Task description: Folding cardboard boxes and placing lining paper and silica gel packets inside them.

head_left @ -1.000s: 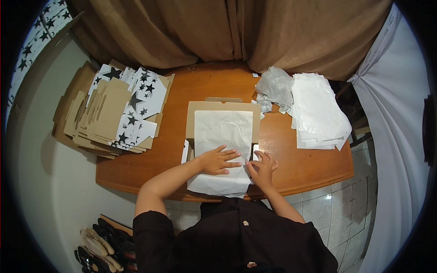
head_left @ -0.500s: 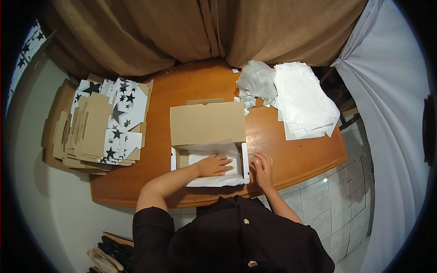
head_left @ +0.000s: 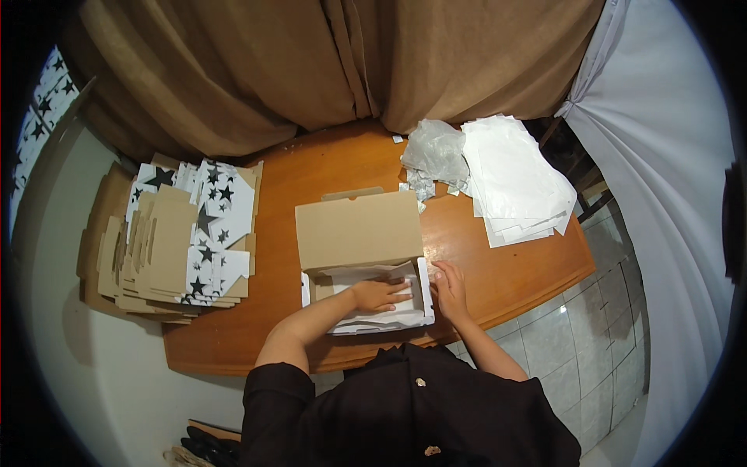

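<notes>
In front of me stands a cardboard box, its brown lid raised toward the far side and its outer edges white. White paper lines the inside. My left hand reaches into the box and lies flat on the paper, palm down with fingers spread. My right hand is just outside the box's right wall, its fingers loosely bent and holding nothing. Whether its fingertips touch that wall I cannot tell.
Flattened brown cardboard boxes, some printed with black stars, are stacked at the table's left. White paper sheets lie at the far right, beside a crumpled clear plastic bag. Brown curtains hang behind the wooden table.
The left hand remains on the paper in the box, and more of the paper is now tucked inside the front edge. My right hand has come closer to the right wall. The view has shifted slightly.
</notes>
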The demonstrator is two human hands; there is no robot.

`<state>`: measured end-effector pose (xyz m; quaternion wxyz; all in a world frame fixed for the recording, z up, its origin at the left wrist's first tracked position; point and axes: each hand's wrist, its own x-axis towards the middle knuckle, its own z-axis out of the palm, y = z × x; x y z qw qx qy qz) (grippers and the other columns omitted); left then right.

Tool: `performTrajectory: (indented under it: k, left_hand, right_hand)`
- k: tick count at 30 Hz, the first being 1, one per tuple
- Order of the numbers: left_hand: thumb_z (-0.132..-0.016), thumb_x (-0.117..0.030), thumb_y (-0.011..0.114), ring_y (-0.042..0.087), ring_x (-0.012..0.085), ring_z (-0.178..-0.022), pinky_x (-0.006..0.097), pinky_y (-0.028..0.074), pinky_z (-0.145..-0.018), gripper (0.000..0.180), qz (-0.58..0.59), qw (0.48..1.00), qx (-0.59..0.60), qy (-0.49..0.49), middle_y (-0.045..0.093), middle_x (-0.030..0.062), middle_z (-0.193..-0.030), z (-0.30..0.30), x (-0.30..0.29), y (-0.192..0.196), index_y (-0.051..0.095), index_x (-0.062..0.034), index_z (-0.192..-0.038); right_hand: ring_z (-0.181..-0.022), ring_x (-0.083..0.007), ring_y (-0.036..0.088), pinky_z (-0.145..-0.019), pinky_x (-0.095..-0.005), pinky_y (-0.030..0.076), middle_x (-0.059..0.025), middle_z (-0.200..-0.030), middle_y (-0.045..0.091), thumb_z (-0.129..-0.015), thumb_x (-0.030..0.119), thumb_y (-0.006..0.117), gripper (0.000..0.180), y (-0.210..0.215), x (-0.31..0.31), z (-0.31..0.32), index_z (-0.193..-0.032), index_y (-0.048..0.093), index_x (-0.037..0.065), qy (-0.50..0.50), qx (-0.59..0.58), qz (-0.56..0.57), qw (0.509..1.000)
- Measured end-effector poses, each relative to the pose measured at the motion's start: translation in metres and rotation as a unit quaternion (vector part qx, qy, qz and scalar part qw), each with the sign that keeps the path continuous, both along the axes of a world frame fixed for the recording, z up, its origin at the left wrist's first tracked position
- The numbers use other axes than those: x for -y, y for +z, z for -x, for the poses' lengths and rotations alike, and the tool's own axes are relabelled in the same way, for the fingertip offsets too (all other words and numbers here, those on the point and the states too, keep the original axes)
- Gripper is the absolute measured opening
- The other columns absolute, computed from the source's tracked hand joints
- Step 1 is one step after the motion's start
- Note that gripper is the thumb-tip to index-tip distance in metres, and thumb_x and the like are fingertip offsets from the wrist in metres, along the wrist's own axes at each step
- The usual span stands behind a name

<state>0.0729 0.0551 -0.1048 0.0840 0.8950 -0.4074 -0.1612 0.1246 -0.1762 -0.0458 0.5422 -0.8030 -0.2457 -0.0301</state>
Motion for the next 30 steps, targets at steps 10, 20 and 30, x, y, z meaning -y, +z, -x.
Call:
performTrajectory:
  k: [10, 20, 30]
  left_hand:
    - [-0.084, -0.033, 0.056, 0.061, 0.0248, -0.088, 0.038, 0.044, -0.077, 0.033, 0.133, 0.955, -0.006, 0.267, 0.066, 0.009, -0.093, 0.054, -0.019, 0.124, 0.062, -0.0116, -0.108]
    - [-0.078, -0.051, 0.062, 0.061, 0.0319, -0.093, 0.037, 0.046, -0.082, 0.051, 0.075, 0.88, -0.257, 0.393, 0.066, 0.0143, -0.098, 0.112, -0.006, 0.106, 0.064, -0.0102, -0.108]
    - [-0.082, -0.038, 0.065, 0.054, 0.0173, -0.068, 0.032, 0.042, -0.065, 0.038, 0.232, 0.834, -0.238, 0.44, 0.059, 0.0124, -0.07, 0.051, -0.039, 0.09, 0.062, -0.0003, -0.078]
  right_hand:
    - [-0.081, -0.0284, 0.063, -0.076, -0.0382, 0.048, -0.0124, -0.091, 0.065, -0.081, 0.021, 0.057, 0.02, -0.032, -0.035, -0.137, -0.094, 0.064, 0.006, -0.074, -0.054, 0.099, 0.991]
    - [-0.097, -0.0276, 0.058, -0.084, -0.0487, 0.039, -0.0089, -0.101, 0.062, -0.075, 0.03, 0.064, 0.025, -0.065, -0.096, -0.186, -0.092, 0.066, 0.012, -0.061, -0.065, 0.31, 0.946]
    - [-0.075, -0.0198, 0.062, -0.066, -0.0327, 0.045, -0.007, -0.083, 0.065, -0.076, 0.025, 0.067, 0.019, -0.068, -0.071, -0.172, -0.083, 0.064, 0.007, -0.086, -0.14, 0.115, 0.98]
